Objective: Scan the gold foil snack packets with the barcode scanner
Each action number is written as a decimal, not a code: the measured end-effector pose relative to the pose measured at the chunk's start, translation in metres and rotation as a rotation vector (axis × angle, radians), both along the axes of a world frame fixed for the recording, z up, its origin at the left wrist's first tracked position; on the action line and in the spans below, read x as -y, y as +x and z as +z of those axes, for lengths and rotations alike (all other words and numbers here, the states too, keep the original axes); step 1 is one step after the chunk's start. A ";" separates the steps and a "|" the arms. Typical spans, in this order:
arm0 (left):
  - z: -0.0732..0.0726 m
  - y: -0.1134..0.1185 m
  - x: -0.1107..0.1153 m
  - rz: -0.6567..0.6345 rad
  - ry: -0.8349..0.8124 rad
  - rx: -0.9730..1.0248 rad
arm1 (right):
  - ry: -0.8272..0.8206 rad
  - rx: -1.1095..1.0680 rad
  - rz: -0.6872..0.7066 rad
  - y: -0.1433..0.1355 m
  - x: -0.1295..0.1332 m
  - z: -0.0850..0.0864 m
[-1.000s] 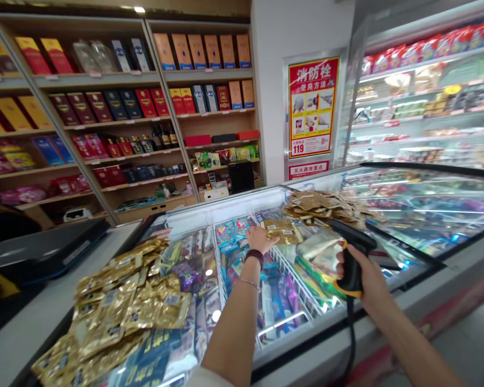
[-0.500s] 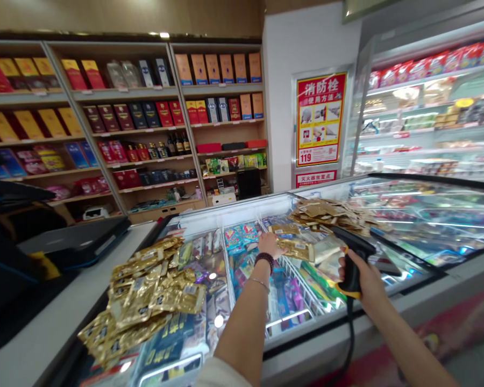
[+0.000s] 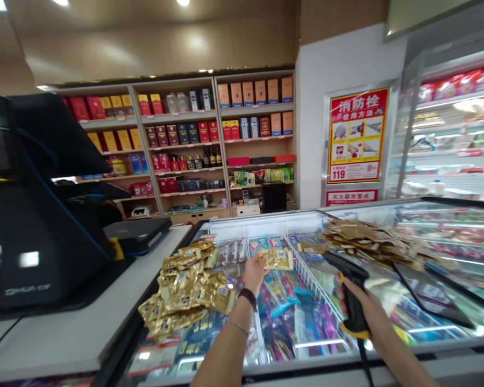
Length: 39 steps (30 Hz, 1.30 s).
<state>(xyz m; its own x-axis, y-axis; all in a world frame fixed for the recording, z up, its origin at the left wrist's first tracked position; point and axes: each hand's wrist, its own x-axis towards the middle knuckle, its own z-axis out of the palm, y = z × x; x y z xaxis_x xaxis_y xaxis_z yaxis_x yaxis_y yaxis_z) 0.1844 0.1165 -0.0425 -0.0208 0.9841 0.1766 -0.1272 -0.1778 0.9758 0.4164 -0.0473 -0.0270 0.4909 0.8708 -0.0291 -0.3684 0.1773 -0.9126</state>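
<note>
My left hand [image 3: 255,274] pinches the left end of a gold foil packet [image 3: 278,259] and holds it above the glass top of the freezer [image 3: 221,228]. In my right hand [image 3: 357,301] is a black and yellow barcode scanner [image 3: 353,290], its head pointing up and left and its cable hanging down. Left of my left hand lies a heap of gold foil packets [image 3: 185,287]. A second heap of packets [image 3: 367,239], brownish gold side up, is beyond the scanner. One more packet [image 3: 312,248] lies flat between the scanner and the held one.
A dark tablet-like device [image 3: 431,295] rests on the glass at right. At left, a white counter [image 3: 64,338] bears a black checkout terminal [image 3: 52,231]. Shelves of boxed goods [image 3: 185,134] stand behind, with a red poster [image 3: 358,137] on the pillar.
My left hand has lifted the gold packet off the glass and drawn it left. The scanner stays in my right hand. My view has turned left and up.
</note>
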 end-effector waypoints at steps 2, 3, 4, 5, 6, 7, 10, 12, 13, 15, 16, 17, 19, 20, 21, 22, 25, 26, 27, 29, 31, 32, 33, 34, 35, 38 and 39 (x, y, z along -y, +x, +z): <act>0.000 -0.017 0.002 -0.009 -0.042 0.099 | 0.016 0.082 0.102 -0.024 -0.007 0.000; 0.001 -0.024 0.003 -0.002 -0.047 0.146 | 0.023 0.138 0.159 -0.036 -0.010 0.002; 0.003 -0.030 0.002 0.015 -0.036 0.195 | 0.030 0.199 0.215 -0.047 -0.014 0.003; 0.005 -0.035 0.001 0.040 -0.013 0.234 | 0.039 0.257 0.260 -0.057 -0.017 0.006; 0.006 -0.040 0.000 0.067 0.008 0.264 | 0.051 0.306 0.288 -0.066 -0.019 0.009; 0.008 -0.044 -0.002 0.091 0.022 0.286 | 0.060 0.347 0.305 -0.075 -0.021 0.012; 0.010 -0.054 -0.009 0.125 0.032 0.311 | 0.089 0.464 0.283 -0.095 -0.022 0.022; 0.008 -0.059 -0.012 0.120 0.024 0.311 | 0.093 0.552 0.271 -0.103 -0.022 0.028; 0.007 -0.060 -0.013 0.110 0.019 0.311 | 0.094 0.590 0.270 -0.106 -0.022 0.030; 0.006 -0.063 -0.014 0.088 0.005 0.309 | 0.097 0.651 0.277 -0.109 -0.023 0.032; 0.006 -0.064 -0.014 0.077 -0.001 0.309 | 0.098 0.675 0.284 -0.110 -0.024 0.033; 0.006 -0.065 -0.014 0.068 -0.005 0.309 | 0.100 0.692 0.294 -0.111 -0.025 0.033; 0.007 -0.067 -0.013 0.057 -0.007 0.300 | 0.101 0.700 0.309 -0.113 -0.027 0.032; 0.008 -0.067 -0.013 0.053 -0.006 0.289 | 0.101 0.691 0.309 -0.114 -0.028 0.032; 0.010 -0.068 -0.012 0.051 -0.006 0.272 | 0.105 0.680 0.303 -0.114 -0.028 0.031; 0.011 -0.068 -0.012 0.051 -0.007 0.252 | 0.110 0.670 0.293 -0.115 -0.029 0.030; 0.013 -0.068 -0.011 0.049 -0.008 0.205 | 0.123 0.663 0.261 -0.114 -0.031 0.026; 0.013 -0.068 -0.011 0.049 -0.008 0.202 | 0.126 0.665 0.256 -0.113 -0.032 0.025; 0.013 -0.067 -0.011 0.053 -0.009 0.204 | 0.130 0.666 0.252 -0.113 -0.032 0.024; 0.012 -0.067 -0.012 0.067 -0.016 0.206 | 0.130 0.661 0.240 -0.112 -0.032 0.023; 0.010 -0.066 -0.014 0.086 -0.036 0.204 | 0.123 0.643 0.220 -0.113 -0.031 0.023; 0.009 -0.066 -0.015 0.092 -0.048 0.203 | 0.116 0.631 0.210 -0.114 -0.030 0.023; 0.008 -0.065 -0.016 0.095 -0.057 0.202 | 0.112 0.618 0.202 -0.115 -0.029 0.024; 0.008 -0.065 -0.017 0.098 -0.063 0.201 | 0.109 0.600 0.197 -0.115 -0.029 0.025; 0.008 -0.064 -0.017 0.102 -0.066 0.199 | 0.110 0.575 0.197 -0.114 -0.029 0.026; 0.011 -0.063 -0.017 0.125 -0.055 0.190 | 0.091 0.477 0.274 -0.098 -0.035 0.023; 0.013 -0.063 -0.016 0.138 -0.043 0.180 | 0.077 0.430 0.303 -0.089 -0.038 0.021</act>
